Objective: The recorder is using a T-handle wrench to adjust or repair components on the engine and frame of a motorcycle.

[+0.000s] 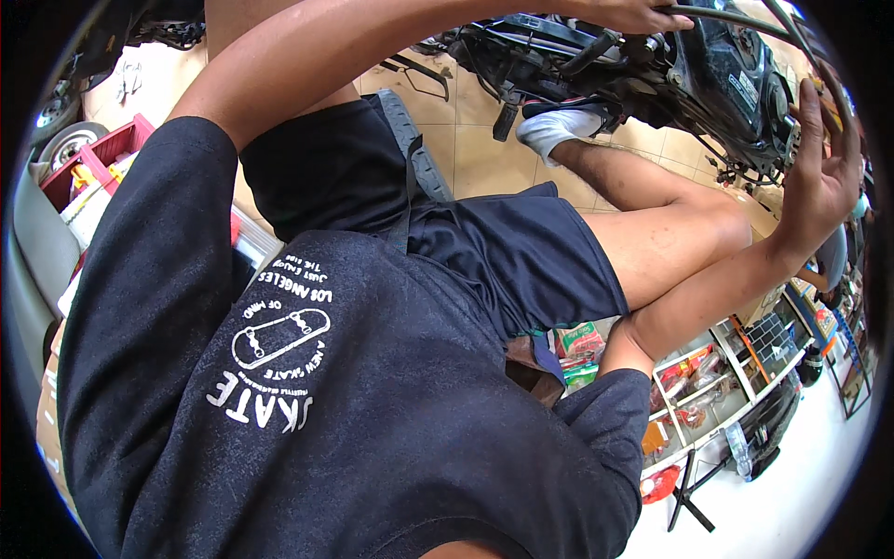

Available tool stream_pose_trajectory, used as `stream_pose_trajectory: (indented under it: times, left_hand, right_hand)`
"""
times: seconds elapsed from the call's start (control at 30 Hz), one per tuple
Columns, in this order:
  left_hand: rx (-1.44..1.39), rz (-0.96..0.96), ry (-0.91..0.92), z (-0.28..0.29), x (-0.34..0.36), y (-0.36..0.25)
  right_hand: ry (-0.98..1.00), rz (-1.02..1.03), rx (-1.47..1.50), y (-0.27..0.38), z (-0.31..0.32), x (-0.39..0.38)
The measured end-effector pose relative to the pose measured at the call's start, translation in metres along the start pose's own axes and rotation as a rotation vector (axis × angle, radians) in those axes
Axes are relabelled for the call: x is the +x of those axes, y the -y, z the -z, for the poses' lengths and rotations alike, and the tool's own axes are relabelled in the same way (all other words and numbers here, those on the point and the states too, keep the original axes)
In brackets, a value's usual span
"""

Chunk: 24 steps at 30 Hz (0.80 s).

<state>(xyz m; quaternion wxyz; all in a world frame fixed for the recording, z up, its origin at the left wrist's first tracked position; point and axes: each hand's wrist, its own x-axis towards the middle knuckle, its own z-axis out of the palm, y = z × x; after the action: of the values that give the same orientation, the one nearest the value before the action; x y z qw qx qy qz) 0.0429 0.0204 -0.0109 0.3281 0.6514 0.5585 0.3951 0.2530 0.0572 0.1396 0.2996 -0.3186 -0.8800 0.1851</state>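
Black, skinny and bendy-looking tube [736,18] is what's in hand here, arching over the end of the motorcycle [731,88] on its right, with part of the curve running out past the top edge, so I can't tell you exactly what it is. Left hand [643,15] is just above the motorcycle, cut off by the top edge, fingers stretched out and pinching the tube, far as I can see. Right hand [824,186] is just to the right of the motorcycle, raised, thumb and fingers pointing up against the curved part; honestly can't tell if it's properly gripping or only steadying it, since the fingers blur into the dark rim. Right below the motorcycle there's a foot in a white sock [563,130] and dark shoe, on tan floor tiles [475,172]. Further below it come the bent knee, black shorts [503,252] and a dark shirt [391,410] with white print and a skateboard outline. Some chunky grey tread, looks like a tire [400,126], sits left of the motorcycle by the shorts. Well off to its left: a red bin [130,140] with yellow bits in it, and a wheel [73,146]. Below the motorcycle, towards the right, there's a cardboard box [759,214], then a white divided tray [711,430] full of little packets, and lower still, a clear plastic bottle [738,447] and a black folding stand [686,494].
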Motion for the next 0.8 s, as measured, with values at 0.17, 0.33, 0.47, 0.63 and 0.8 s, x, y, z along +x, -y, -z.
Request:
stream_pose_trajectory:
  times: [0.17, 0.33, 0.47, 0.63, 0.8]
  left_hand:
    - [-0.029, -0.019, 0.023, 0.003, -0.001, -0.003]
    - [-0.029, -0.016, 0.026, 0.001, 0.002, -0.002]
    - [0.07, -0.084, -0.015, -0.003, 0.005, 0.002]
    - [0.043, -0.068, 0.014, -0.007, 0.007, 0.001]
    - [0.008, -0.059, 0.046, 0.0, 0.004, -0.003]
  right_hand:
    - [0.05, -0.058, -0.064, -0.001, 0.0, 0.0]
    - [0.096, -0.116, -0.13, -0.002, 0.001, -0.001]
    - [0.096, -0.122, -0.187, 0.002, -0.001, -0.001]
    - [0.099, -0.111, -0.209, 0.004, 0.001, 0.001]
    - [0.288, -0.312, -0.191, 0.011, 0.017, 0.001]
